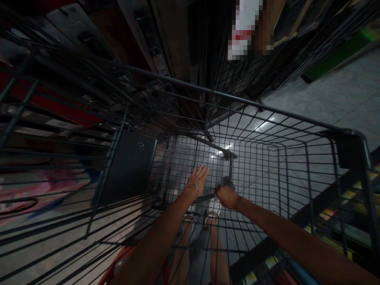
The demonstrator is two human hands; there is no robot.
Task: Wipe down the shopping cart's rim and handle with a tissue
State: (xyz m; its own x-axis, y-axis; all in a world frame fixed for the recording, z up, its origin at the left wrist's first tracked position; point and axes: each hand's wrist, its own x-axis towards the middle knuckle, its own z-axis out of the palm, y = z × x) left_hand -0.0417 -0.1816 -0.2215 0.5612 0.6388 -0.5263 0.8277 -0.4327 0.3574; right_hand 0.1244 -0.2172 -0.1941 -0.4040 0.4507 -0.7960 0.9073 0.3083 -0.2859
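Note:
Both my arms reach down into a dark wire shopping cart (267, 170). My left hand (198, 179), with a thin bracelet at the wrist, is open, palm down, fingers stretched out over the wire grid. I cannot tell whether it touches the wires. To its right, my right hand (228, 197) is closed in a fist at the end of a dark narrow strip (204, 198). The strip runs leftward below my left hand, and its kind is unclear. Dark cart bars (230, 164) stand just beyond my right hand.
A dark flat panel (127, 168) with a round logo sits at the cart's left. Shelves with boxed goods (86, 35) line the left and far side. Price labels (328, 213) edge a shelf at right. My feet (211, 219) show through the wires on grey tiled floor (341, 95).

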